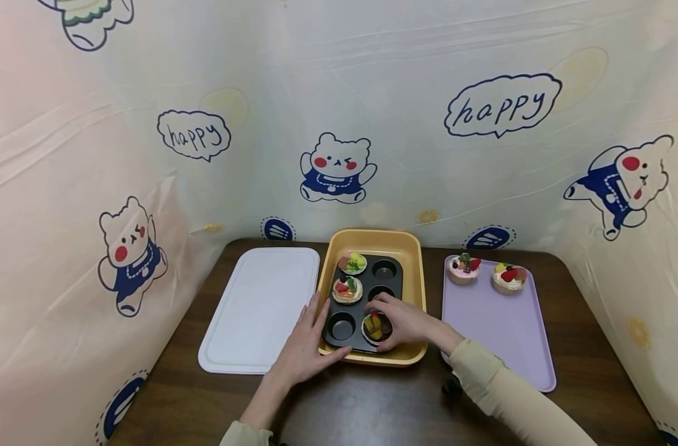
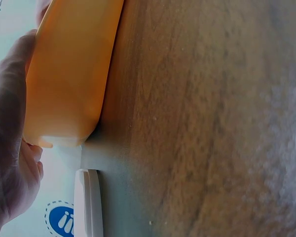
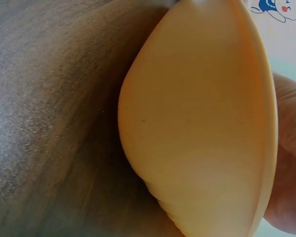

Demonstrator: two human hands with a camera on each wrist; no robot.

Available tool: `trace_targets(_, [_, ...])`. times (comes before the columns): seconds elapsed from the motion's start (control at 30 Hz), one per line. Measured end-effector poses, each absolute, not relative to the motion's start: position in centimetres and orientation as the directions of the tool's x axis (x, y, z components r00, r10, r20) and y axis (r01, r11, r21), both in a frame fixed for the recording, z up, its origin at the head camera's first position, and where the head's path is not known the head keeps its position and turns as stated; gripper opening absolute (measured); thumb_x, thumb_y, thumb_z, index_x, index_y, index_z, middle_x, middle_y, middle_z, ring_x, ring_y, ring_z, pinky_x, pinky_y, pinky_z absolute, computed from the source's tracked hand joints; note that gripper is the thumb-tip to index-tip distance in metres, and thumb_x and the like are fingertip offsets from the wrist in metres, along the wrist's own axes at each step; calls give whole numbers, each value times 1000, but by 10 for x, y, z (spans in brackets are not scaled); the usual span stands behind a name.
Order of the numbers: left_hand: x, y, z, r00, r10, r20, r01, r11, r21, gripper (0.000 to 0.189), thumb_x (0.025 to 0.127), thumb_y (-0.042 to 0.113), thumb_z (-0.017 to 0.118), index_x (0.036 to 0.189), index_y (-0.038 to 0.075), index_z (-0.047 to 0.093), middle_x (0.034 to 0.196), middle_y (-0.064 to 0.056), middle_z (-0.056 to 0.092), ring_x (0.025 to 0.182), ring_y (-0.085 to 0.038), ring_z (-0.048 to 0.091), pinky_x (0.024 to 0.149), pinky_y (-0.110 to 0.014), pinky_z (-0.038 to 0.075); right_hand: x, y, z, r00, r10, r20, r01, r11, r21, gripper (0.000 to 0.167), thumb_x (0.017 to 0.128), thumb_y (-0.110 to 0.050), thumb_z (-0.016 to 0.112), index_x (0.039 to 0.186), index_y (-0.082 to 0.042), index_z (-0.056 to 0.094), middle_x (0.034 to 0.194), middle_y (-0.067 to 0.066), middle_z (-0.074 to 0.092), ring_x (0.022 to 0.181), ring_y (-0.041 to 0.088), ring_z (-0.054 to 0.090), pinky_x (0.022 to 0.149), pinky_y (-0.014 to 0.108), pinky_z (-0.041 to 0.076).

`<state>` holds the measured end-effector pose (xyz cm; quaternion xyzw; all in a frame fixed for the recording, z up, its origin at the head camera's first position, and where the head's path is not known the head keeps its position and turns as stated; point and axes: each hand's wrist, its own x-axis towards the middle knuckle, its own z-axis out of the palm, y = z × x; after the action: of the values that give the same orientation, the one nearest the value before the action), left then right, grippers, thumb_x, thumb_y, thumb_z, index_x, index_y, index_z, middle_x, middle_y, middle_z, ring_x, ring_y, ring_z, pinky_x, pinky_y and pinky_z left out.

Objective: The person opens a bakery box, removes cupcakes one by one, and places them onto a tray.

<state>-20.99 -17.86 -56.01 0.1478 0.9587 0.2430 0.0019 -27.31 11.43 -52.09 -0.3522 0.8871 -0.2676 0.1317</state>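
Observation:
A black muffin pan (image 1: 369,279) lies inside a yellow tray (image 1: 374,233). My right hand (image 1: 407,320) grips a fruit tart (image 1: 374,326) with yellow chunks at the pan's front right cup. At the tray's front left corner, my left hand (image 1: 304,348) rests on the rim, its fingers extended along the side and its thumb along the front. Two more tarts sit in the pan's left column: one with green and yellow toppings (image 1: 352,262) at the back, one with red fruit (image 1: 347,289) in the middle. The tray's wall (image 3: 197,123) hides the right fingertips in the right wrist view.
A purple tray (image 1: 497,337) on the right bears two cream tarts, one pink (image 1: 464,270) and one with red fruit (image 1: 508,279), near its back edge. To the left lies a white board (image 1: 255,310). A small dark object (image 1: 451,388) is by the right sleeve.

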Motion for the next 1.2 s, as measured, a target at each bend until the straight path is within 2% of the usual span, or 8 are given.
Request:
trace_targets(0.23, [-209, -178, -560, -957, 282, 68, 281, 840, 464, 118, 87, 86, 66, 176, 18, 27, 188, -9, 3, 173, -40, 20, 135, -63, 31, -274, 117, -524, -721, -691, -63, -509, 588, -629, 85, 79, -30, 101, 151, -10, 61, 144, 12, 57, 124, 25, 65, 111, 53, 60])
trace_targets(0.6, [-210, -179, -562, -957, 283, 59, 278, 846, 455, 120, 87, 86, 66, 177, 19, 24, 189, -7, 1, 173, -39, 18, 136, -62, 29, -277, 117, -530, -724, -685, -76, -491, 589, -642, 81, 79, -32, 101, 148, -10, 62, 144, 11, 59, 124, 23, 65, 111, 52, 60])
trace_targets(0.77, [-210, -178, -563, -961, 271, 52, 265, 852, 452, 120, 87, 88, 64, 177, 20, 24, 189, -6, 0, 174, -38, 16, 137, -62, 28, -277, 115, -532, -734, -677, -58, -506, 601, -619, 72, 78, -32, 101, 136, -9, 66, 140, 8, 60, 116, 18, 66, 107, 43, 60])
trace_targets(0.97, [-210, -178, -562, -960, 275, 54, 269, 851, 451, 120, 87, 89, 64, 177, 20, 24, 189, -5, -1, 173, -38, 18, 138, -60, 27, -275, 114, -534, -754, -657, -26, -512, 612, -603, 62, 77, -30, 100, 126, -11, 66, 128, 4, 60, 104, 11, 62, 96, 29, 57])
trace_targets(1.1, [-210, -178, -562, -958, 280, 56, 274, 850, 450, 120, 88, 89, 64, 177, 20, 23, 189, -5, -1, 173, -38, 19, 139, -59, 26, -274, 114, -533, -752, -659, -5, -520, 598, -610, 60, 76, -27, 99, 124, -11, 66, 123, 2, 59, 100, 10, 60, 90, 25, 55])
trace_targets(1.2, [-210, -178, -562, -959, 280, 54, 273, 851, 449, 120, 88, 89, 64, 177, 20, 23, 189, -5, -1, 173, -38, 19, 138, -59, 27, -273, 115, -534, -749, -662, 12, -527, 585, -616, 59, 76, -27, 99, 123, -11, 66, 124, 3, 58, 100, 10, 60, 90, 25, 54])
